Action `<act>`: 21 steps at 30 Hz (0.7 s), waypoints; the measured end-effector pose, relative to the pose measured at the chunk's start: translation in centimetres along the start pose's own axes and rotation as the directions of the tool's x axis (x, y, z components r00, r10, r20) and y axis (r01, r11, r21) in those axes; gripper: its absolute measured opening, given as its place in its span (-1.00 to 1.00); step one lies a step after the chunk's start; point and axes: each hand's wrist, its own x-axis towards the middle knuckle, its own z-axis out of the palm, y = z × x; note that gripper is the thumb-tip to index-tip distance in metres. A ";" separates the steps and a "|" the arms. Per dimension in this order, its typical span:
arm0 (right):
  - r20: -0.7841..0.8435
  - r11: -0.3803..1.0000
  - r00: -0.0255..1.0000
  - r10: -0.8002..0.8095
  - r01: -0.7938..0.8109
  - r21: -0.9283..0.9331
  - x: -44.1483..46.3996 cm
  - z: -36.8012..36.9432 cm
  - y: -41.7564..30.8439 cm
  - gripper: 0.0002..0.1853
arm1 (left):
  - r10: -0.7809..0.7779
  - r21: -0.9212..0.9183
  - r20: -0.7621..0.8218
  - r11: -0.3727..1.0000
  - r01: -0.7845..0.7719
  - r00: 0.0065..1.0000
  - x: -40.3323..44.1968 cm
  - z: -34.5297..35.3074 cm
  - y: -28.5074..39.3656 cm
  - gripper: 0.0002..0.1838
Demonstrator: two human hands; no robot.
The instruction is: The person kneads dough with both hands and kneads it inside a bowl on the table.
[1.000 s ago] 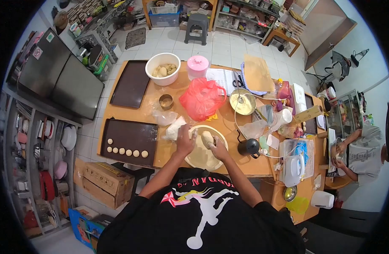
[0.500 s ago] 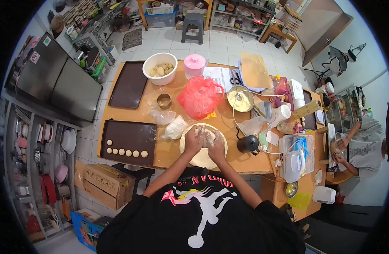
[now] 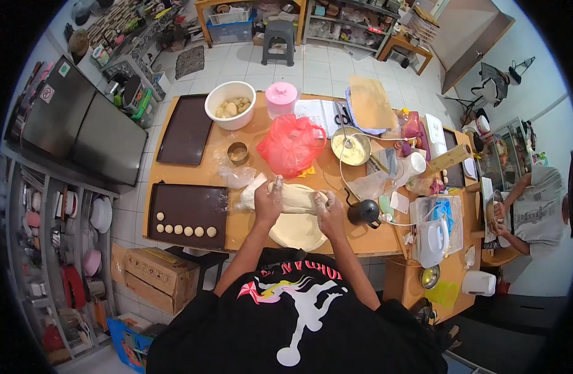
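A pale piece of dough (image 3: 297, 198) is stretched sideways between my two hands, above a round cream-coloured board or dish (image 3: 297, 234). My left hand (image 3: 269, 198) grips its left end, and my right hand (image 3: 328, 206) grips its right end. Flour or dough whitens the fingers of both. A white floury packet (image 3: 249, 194) lies just left of my left hand. Beyond the dough sits a red plastic bag (image 3: 291, 146). On a dark tray (image 3: 188, 209) at the left are several small dough balls (image 3: 188, 231).
Behind stand a white bucket (image 3: 230, 106), a pink-lidded container (image 3: 281, 100) and a metal bowl of pale mixture (image 3: 350, 147). A black kettle (image 3: 363, 213) is close to my right hand. At the far right a co-worker (image 3: 535, 215) holds a bowl.
Half a second ago my hands were close together over the round board with the dough between them. They have moved apart and slightly away from me, and the dough is now drawn out long.
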 end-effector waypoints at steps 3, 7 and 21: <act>0.022 0.967 0.999 -0.028 0.022 0.254 1.5 1.6 2.6 -0.71 | -0.241 -0.438 0.180 0.848 0.297 0.954 -0.2 0.3 1.7 -0.69; 0.360 0.317 0.878 0.314 -0.454 0.833 2.9 3.9 2.5 -0.67 | -0.327 -0.381 0.355 0.805 0.455 0.876 -0.2 1.3 0.5 -0.59; -0.167 0.991 0.984 -0.063 0.043 -0.124 2.5 5.0 3.3 -0.62 | -0.133 -0.267 0.209 0.945 0.188 0.969 -1.2 3.5 -2.7 -0.51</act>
